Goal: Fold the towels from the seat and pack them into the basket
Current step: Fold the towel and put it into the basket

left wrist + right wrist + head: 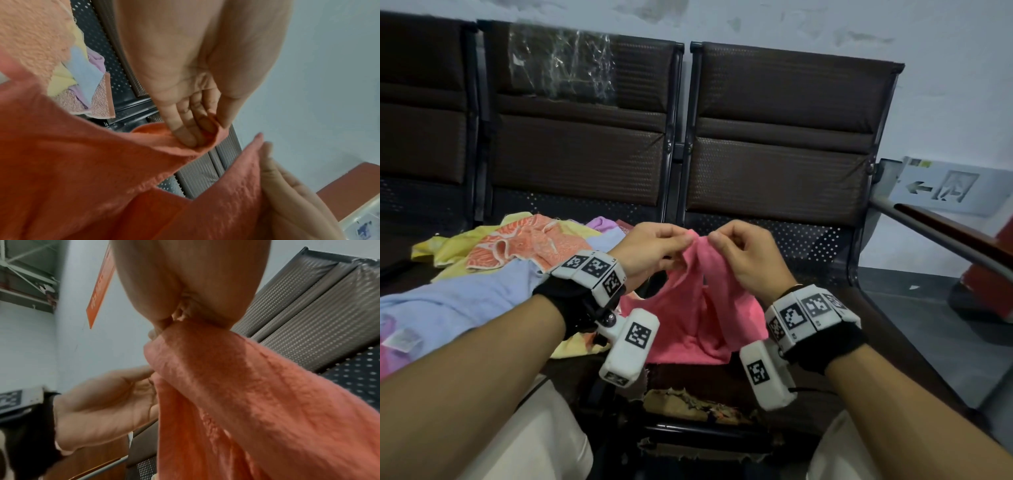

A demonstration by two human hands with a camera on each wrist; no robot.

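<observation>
1. One towel is in hand so far – the pink towel, lifted off the seat by its top edge, its lower part resting on the seat cushion in front of the person. It hangs bunched and creased down the middle, so I judge the fold has barely begun.

2. Several more towels wait in a loose pile on the seat to the left (yellow, orange-patterned, pale blue and lilac among them), none of them folded as far as can be seen. The basket shows in no view, so nothing can be said of what is packed; most of the task seems left to do.

3. The left hand pinches the towel's upper edge between thumb and fingertips – the left wrist view shows the cloth wrapped over the fingers, which are curled onto it.

4. The right hand pinches the same edge just beside the left, its fingers closed on a gathered bit of cloth. The two pinches nearly touch, so the edge between them is not yet spread
</observation>
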